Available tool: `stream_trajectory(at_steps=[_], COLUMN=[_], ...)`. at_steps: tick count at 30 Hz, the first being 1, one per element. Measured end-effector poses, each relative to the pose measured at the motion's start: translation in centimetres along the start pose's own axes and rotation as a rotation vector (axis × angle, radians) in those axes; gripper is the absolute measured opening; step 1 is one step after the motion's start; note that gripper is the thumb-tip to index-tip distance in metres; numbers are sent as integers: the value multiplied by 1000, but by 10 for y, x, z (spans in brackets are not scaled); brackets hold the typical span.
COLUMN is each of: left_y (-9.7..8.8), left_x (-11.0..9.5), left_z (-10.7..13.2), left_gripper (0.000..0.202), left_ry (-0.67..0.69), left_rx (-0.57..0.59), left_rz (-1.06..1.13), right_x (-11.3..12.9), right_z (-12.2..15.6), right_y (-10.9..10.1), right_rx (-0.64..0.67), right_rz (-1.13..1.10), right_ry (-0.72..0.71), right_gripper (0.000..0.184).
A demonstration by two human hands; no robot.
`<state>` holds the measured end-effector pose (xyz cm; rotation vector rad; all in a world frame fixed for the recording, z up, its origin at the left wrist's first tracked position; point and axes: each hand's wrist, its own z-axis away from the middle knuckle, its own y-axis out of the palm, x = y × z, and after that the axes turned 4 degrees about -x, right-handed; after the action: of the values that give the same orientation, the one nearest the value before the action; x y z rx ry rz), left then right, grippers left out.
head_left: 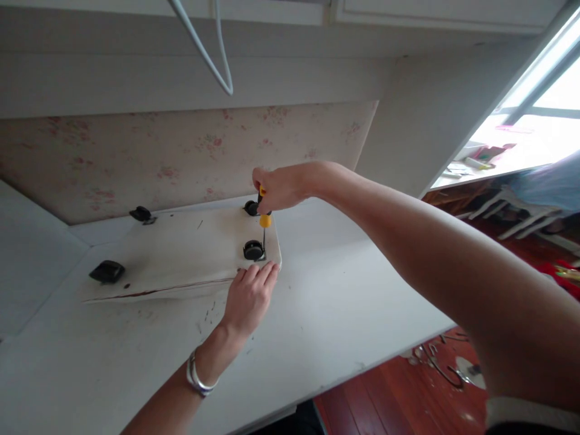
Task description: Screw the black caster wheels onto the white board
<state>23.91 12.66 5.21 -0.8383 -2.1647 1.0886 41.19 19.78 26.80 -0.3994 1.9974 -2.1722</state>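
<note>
A white board (pixel 194 241) lies on the white surface with black caster wheels on its upper face. My right hand (pixel 283 188) is closed around a screwdriver (pixel 265 221) with a yellow and black handle. The thin shaft points down to the mounting plate beside the near right caster (pixel 252 249). The shaft's tip is too small to make out. My left hand (pixel 251 297) grips the board's front edge at its right end, fingers bent over it just below that caster. Another caster (pixel 250 208) stands behind, partly covered by my right hand.
On the board's left end sit two more casters, one near (pixel 107 272) and one far (pixel 141 213). A dark crack runs along the board's front edge. Flowered wallpaper (pixel 167 163) rises behind. A white cable (pixel 203 51) hangs overhead. Red wooden floor (pixel 376 396) shows below right.
</note>
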Motion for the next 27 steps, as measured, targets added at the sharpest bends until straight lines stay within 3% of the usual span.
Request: stream_trajectory(at_steps=[2,7,12,14,16,18,21,25,27], left_y=[6,11,12,12,12,12,13,14,15], left_x=[0,0,-1,-1,0,2,4,7,7], left_z=[0,1,-6,-9,-11,-12,-13,-13,-13], left_gripper=[34,38,40,39,38,36,35,35,34], left_ry=[-10,-48,-95,-108,-116,-124,-129,-130,-127], left_rx=[39,65,109,114,104,96,104,118,123], left_rz=[-12,-34,-48,-45,-36,-24,-9,7,6], right_x=[-4,-15,-21,-23,-24,-24,-24,-25,-28], right_z=[-6,-14,-3,1,1,-1,-6,-7,-6], right_y=[-1,-2,-2,-4,-6,-7,-3,4,4], right_rx=[55,-15,67,89,103,77,-27,-156,-150], right_rz=[34,91,-67,-107,-61,29,118,144,140], right_ry=[-10,43,62,31,-14,-26,56,110,75], right_gripper=[45,63,49,62,56,44,58,58,55])
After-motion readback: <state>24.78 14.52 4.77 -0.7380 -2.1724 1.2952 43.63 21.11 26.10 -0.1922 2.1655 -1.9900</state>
